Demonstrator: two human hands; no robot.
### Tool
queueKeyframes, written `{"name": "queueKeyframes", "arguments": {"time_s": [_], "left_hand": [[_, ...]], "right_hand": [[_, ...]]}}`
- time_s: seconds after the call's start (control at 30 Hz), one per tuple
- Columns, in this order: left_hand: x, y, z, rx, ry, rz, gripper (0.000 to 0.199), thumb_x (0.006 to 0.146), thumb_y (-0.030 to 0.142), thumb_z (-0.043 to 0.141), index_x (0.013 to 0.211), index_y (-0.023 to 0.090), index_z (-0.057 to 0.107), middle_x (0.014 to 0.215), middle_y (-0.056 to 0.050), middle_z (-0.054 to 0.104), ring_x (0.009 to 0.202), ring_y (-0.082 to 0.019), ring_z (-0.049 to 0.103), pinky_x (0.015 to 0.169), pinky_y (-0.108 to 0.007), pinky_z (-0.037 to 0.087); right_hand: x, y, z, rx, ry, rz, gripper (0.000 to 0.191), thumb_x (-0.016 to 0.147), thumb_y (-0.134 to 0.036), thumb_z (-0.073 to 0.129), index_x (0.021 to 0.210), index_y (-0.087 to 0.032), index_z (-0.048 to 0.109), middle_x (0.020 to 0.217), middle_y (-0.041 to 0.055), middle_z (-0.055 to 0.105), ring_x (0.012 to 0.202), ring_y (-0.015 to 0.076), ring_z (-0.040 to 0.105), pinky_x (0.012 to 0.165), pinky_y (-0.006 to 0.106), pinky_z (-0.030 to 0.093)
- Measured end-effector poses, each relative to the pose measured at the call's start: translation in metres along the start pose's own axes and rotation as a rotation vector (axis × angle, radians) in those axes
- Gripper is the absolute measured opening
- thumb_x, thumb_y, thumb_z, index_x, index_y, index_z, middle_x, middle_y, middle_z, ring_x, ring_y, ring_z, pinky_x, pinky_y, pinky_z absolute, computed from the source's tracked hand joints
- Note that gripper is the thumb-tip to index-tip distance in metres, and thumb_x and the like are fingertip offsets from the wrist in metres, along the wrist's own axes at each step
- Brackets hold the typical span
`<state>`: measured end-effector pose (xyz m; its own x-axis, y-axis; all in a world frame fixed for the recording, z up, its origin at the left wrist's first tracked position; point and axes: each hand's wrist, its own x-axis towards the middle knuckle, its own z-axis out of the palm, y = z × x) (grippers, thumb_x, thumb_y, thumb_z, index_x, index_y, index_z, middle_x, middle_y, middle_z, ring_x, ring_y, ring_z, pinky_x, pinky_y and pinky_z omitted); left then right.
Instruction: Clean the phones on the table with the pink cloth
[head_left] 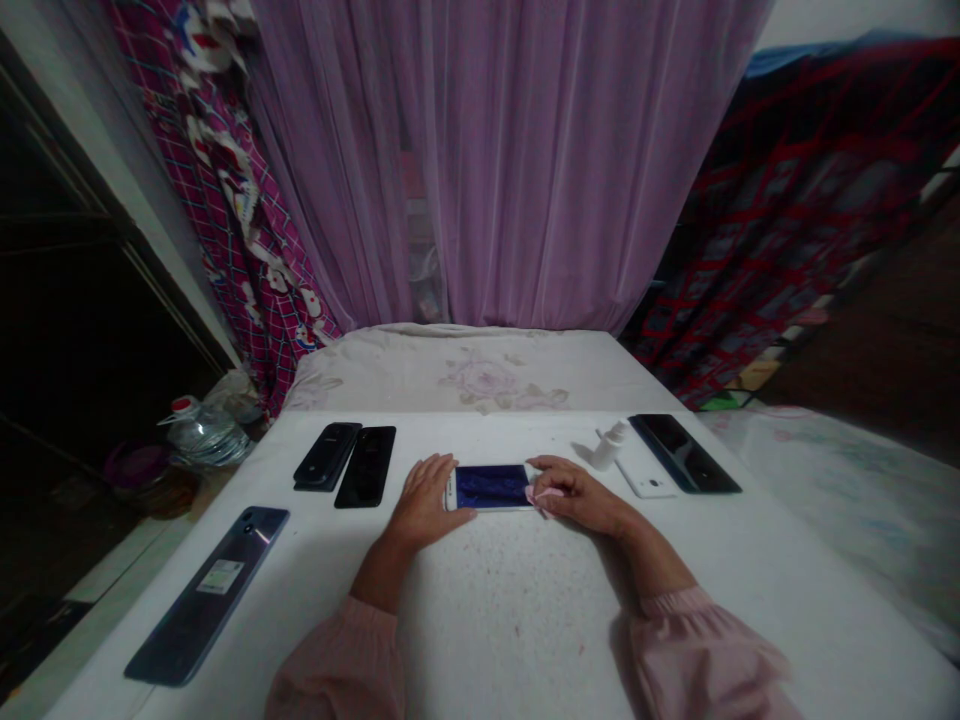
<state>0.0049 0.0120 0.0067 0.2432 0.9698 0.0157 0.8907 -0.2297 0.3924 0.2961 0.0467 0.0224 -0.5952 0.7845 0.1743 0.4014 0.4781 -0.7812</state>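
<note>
A white smartphone (491, 487) lies sideways on the table, its dark blue screen facing up with smudges on the glass. My left hand (429, 503) holds its left end, thumb along the near edge and fingers toward the far edge. At the phone's right end, my right hand (577, 492) pinches a small pink cloth (546, 493) against the screen. Part of the cloth is hidden beneath my fingers. Just beyond my right hand stands a small white spray bottle (610, 443).
A white phone (643, 475) and dark phones (686, 453) lie to the right. Leftward are more dark phones (328, 455), a black phone (366, 467), and a face-down phone (210, 595) with a label. The white table (517, 620) meets a floral cloth (480, 370) before purple curtains (540, 160).
</note>
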Motion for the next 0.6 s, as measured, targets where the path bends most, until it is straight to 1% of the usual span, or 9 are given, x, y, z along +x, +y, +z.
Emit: {"name": "queueKeyframes", "arguments": {"time_s": [0.1,0.17,0.23,0.3,0.43,0.6], "left_hand": [[0.000,0.000,0.000,0.002,-0.002,0.000,0.077,0.076,0.052,0.066,0.140,0.019,0.041,0.152,-0.012,0.039,0.143,-0.029,0.028,0.118,-0.048,0.015],[0.000,0.000,0.000,0.000,-0.001,0.002,0.077,0.076,0.052,0.067,0.140,0.019,0.041,0.151,-0.012,0.039,0.143,-0.029,0.028,0.118,-0.048,0.015],[0.000,0.000,0.001,0.001,0.007,0.007,0.077,0.076,0.052,0.067,0.140,0.019,0.041,0.151,-0.012,0.039,0.142,-0.029,0.029,0.118,-0.047,0.015],[0.000,0.000,0.001,0.005,0.010,0.007,0.077,0.076,0.052,0.067,0.140,0.019,0.041,0.151,-0.012,0.040,0.142,-0.029,0.029,0.119,-0.047,0.016],[0.000,0.001,0.002,0.007,0.007,0.003,0.078,0.076,0.054,0.068,0.140,0.019,0.041,0.151,-0.012,0.040,0.142,-0.031,0.029,0.118,-0.048,0.016],[0.000,0.001,0.002,0.028,-0.005,-0.001,0.080,0.076,0.053,0.068,0.141,0.015,0.040,0.151,-0.014,0.039,0.143,-0.030,0.028,0.119,-0.045,0.015]], "right_hand": [[0.003,0.001,0.004,-0.023,0.092,-0.002,0.024,0.084,-0.041,0.060,0.069,-0.023,0.068,0.085,0.0065,0.072,0.116,0.0260,0.058,0.095,0.040,0.046],[0.006,0.004,0.009,-0.042,0.171,0.005,0.023,0.083,-0.040,0.059,0.072,-0.022,0.068,0.091,0.0073,0.072,0.103,0.0248,0.063,0.090,0.039,0.048],[0.009,0.008,0.014,-0.065,0.238,0.021,0.022,0.083,-0.040,0.058,0.076,-0.022,0.068,0.092,0.0073,0.073,0.091,0.0226,0.065,0.085,0.036,0.049],[0.012,0.010,0.018,-0.094,0.293,0.048,0.022,0.083,-0.041,0.058,0.080,-0.022,0.069,0.090,0.0072,0.073,0.084,0.0215,0.065,0.081,0.035,0.049],[0.018,0.011,0.023,-0.181,0.369,0.118,0.024,0.084,-0.041,0.055,0.082,-0.021,0.069,0.086,0.0073,0.074,0.082,0.0229,0.066,0.078,0.035,0.048],[0.018,0.010,0.023,-0.210,0.381,0.108,0.023,0.084,-0.039,0.055,0.082,-0.021,0.069,0.084,0.0061,0.074,0.081,0.0226,0.066,0.077,0.035,0.048]]}}
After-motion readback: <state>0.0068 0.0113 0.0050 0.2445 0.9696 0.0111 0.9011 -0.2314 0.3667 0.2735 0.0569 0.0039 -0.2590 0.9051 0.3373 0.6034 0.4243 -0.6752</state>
